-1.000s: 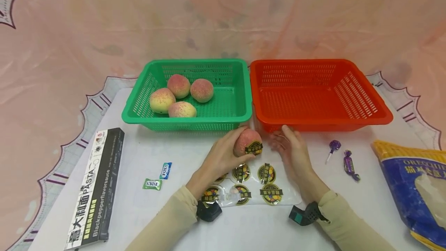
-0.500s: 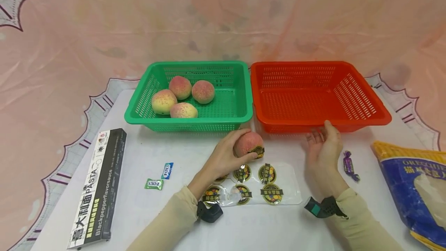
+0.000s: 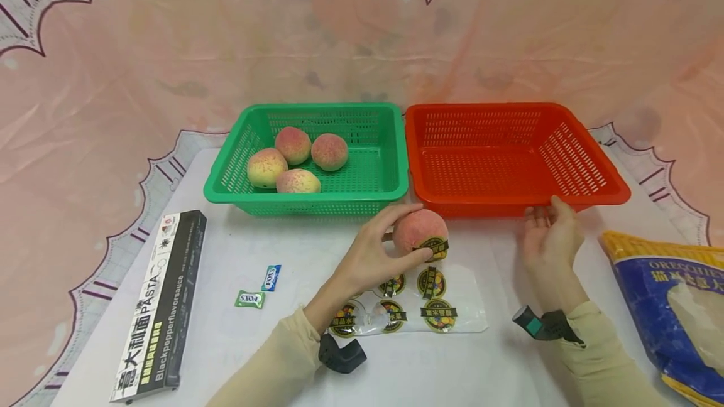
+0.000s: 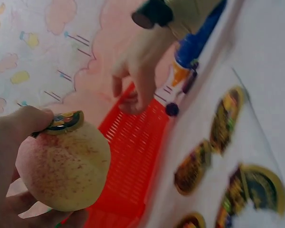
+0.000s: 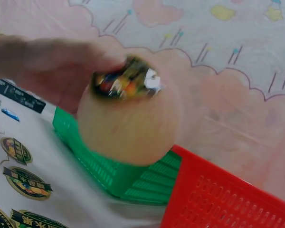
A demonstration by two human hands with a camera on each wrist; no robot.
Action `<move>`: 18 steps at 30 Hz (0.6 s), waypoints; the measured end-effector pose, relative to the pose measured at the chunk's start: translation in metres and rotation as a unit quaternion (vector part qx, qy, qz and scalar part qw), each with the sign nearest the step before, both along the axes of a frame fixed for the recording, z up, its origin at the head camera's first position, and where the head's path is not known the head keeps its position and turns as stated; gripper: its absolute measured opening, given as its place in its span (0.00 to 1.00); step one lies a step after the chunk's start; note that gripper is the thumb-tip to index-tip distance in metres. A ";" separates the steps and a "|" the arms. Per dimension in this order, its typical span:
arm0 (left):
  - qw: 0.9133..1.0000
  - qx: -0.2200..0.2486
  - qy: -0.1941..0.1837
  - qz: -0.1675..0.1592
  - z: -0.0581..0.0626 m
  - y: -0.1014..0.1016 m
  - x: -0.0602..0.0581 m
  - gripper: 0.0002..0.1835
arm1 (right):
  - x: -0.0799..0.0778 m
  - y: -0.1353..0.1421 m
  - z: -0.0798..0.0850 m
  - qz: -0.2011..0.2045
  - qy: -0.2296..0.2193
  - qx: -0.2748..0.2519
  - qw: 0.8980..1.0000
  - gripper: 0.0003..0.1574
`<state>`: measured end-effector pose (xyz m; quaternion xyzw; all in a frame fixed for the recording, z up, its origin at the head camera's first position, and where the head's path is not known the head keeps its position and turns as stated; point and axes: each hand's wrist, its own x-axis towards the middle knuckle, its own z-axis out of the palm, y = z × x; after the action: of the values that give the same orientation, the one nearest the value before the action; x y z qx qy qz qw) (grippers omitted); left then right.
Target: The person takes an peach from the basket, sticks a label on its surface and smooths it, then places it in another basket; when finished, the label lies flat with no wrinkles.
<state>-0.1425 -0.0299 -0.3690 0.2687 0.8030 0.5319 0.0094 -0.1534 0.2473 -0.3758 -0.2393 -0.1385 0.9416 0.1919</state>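
Note:
My left hand (image 3: 373, 253) grips a peach (image 3: 420, 231), thumb in front and fingers behind it, in front of the gap between the two baskets. A round black-and-gold fruit sticker (image 3: 434, 249) sits on the peach beside the thumb. The right hand (image 3: 551, 240) is by the front rim of the red basket (image 3: 509, 200), its fingers loosely bent; whether they touch the rim I cannot tell. The left wrist view shows this right hand (image 4: 140, 71) from the side, holding nothing visible. Below the peach lies a clear sheet of stickers (image 3: 466, 306).
The green basket (image 3: 305, 206) holds several peaches (image 3: 330, 152). At left lie a pasta box (image 3: 164, 306) and two small candies, one green (image 3: 250, 299) and one blue (image 3: 271, 277). A blue-and-yellow pasta bag (image 3: 667, 306) lies at right. A lollipop (image 4: 172, 109) shows in the left wrist view.
My right hand has moved from beside the peach rightward to the red basket's front rim. The left hand, still holding the peach, has shifted a little right.

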 end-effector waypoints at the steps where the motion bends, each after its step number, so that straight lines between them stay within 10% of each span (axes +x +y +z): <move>1: 1.000 0.015 -0.007 0.001 0.008 0.001 0.002 0.31 | 0.000 0.001 0.001 -0.002 0.001 -0.004 1.000 0.30; 8: 0.998 0.052 -0.020 0.024 0.051 0.011 0.005 0.29 | -0.003 0.003 0.001 -0.009 0.005 0.016 1.000 0.25; 18: 0.982 0.149 -0.100 0.059 0.068 0.034 -0.038 0.28 | -0.003 0.000 0.001 -0.021 -0.001 0.023 1.000 0.19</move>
<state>-0.1802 0.0045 -0.3010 0.1644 0.7244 0.6692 0.0185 -0.1560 0.2475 -0.3744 -0.2384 -0.1557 0.9337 0.2169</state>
